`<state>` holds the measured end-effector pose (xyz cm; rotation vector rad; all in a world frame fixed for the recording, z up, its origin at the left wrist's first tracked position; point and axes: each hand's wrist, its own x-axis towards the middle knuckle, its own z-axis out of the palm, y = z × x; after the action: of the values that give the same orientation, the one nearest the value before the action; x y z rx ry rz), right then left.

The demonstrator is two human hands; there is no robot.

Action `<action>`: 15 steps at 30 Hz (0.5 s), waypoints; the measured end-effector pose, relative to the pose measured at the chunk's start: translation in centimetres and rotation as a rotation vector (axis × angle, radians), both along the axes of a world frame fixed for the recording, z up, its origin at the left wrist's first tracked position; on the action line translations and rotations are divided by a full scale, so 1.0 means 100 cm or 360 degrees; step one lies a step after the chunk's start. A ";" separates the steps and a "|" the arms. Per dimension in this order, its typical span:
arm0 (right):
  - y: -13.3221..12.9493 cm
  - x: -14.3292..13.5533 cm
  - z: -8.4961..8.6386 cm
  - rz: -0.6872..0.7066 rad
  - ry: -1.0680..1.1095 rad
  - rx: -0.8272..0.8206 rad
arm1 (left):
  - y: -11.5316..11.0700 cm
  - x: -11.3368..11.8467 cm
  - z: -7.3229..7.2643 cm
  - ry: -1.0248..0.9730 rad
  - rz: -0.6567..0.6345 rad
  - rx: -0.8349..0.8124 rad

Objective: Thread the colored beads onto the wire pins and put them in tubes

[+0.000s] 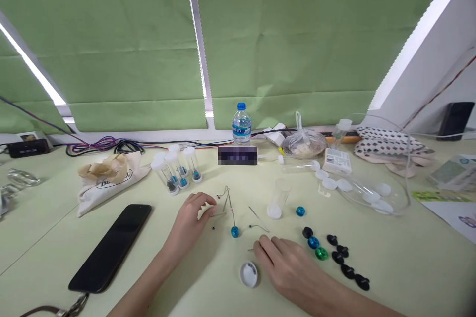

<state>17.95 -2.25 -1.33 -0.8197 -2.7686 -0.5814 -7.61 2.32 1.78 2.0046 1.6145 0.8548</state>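
Observation:
My left hand is closed in a pinch, and a thin metal rod sticks out from its fingertips. Just right of it, thin metal wire pieces lead down to a blue metallic knob. A tiny dark bead lies nearby. Low over the table, my right hand has its fingers curled together; a short thin metal piece shows at its fingertips, the grip itself hidden. Beside that hand stands a small white cap with tiny dark bits inside. A bent wire lies between the hands.
Capped clear tubes with blue parts stand behind my left hand. A clear tube rests on its white cap. Blue, green and black knobs lie at right. A phone is at left; a water bottle stands behind.

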 end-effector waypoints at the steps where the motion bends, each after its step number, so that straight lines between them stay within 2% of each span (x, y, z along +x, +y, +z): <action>1: 0.000 -0.001 -0.001 -0.0005 0.0001 0.0009 | 0.003 -0.003 -0.002 0.0096 0.0008 -0.0008; 7: -0.003 -0.007 -0.004 -0.0011 -0.0036 -0.0003 | 0.006 -0.004 -0.018 0.0386 -0.0032 -0.0082; 15: -0.003 -0.008 -0.005 -0.0070 -0.0073 -0.0035 | 0.004 0.002 -0.018 0.0678 -0.0025 -0.0118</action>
<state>17.14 -2.53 -1.82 -0.8853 -2.8097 -0.5859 -7.37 2.77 -0.02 2.2488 1.8143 0.3668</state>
